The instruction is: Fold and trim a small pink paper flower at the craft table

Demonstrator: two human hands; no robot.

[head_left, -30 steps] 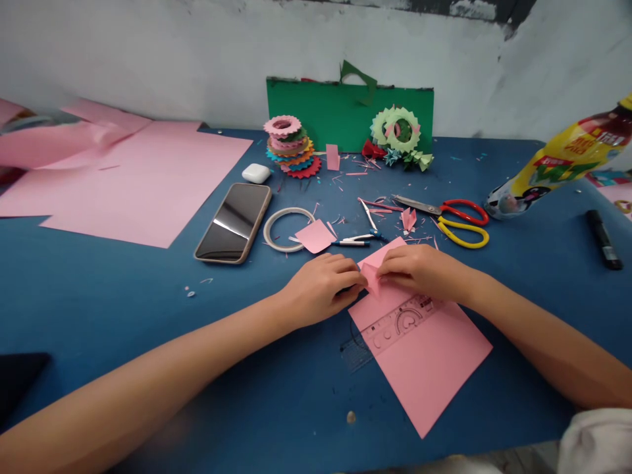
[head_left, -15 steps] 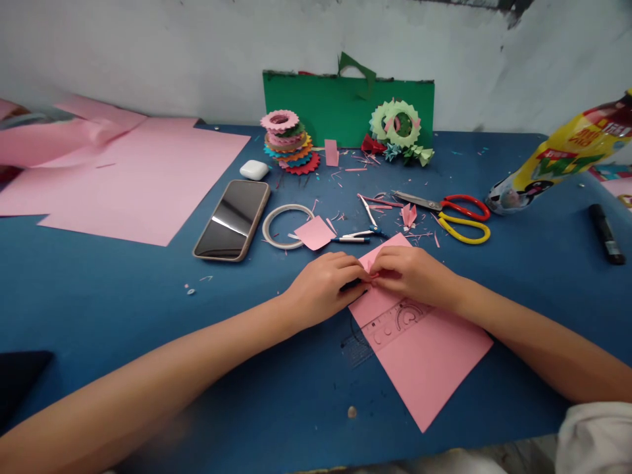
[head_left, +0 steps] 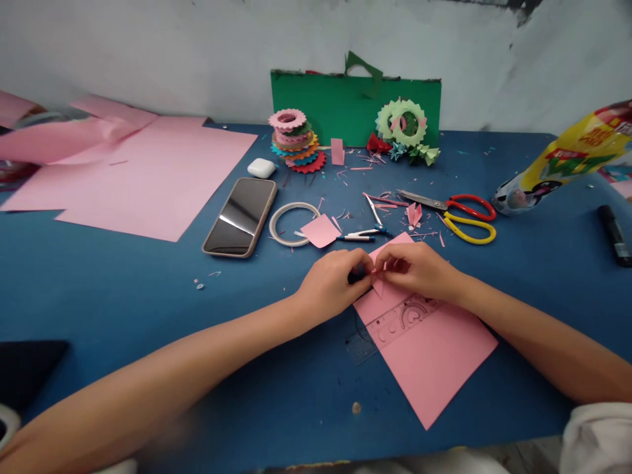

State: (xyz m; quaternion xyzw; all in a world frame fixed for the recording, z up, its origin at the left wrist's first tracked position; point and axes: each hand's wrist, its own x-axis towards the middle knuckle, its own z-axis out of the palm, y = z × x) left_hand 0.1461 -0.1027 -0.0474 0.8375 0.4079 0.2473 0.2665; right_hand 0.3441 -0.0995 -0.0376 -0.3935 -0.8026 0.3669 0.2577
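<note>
My left hand [head_left: 334,284] and my right hand [head_left: 417,268] meet fingertip to fingertip, both pinching a small folded piece of pink paper [head_left: 378,284]. One pointed tip of it sticks out below my fingers; the rest is mostly hidden. Under my hands lies a larger pink sheet [head_left: 434,362], turned at an angle. Across that sheet rests a clear plastic ruler [head_left: 402,320] with a protractor cutout, its left end over the blue table. Just beyond my hands are a compass [head_left: 378,227] and a square of pink paper [head_left: 320,230].
Scissors [head_left: 459,212] with red and yellow handles lie beyond my right hand, by paper scraps. To the left are a tape roll [head_left: 274,232], a phone [head_left: 240,217] and large pink sheets [head_left: 143,178]. Stacked paper rings [head_left: 291,141], a green board [head_left: 340,99] and a bottle [head_left: 563,161] stand farther back.
My fingers have shifted slightly on the small folded paper, and its pointed tip now shows below them. The whole view has moved a little, so things appear farther right.
</note>
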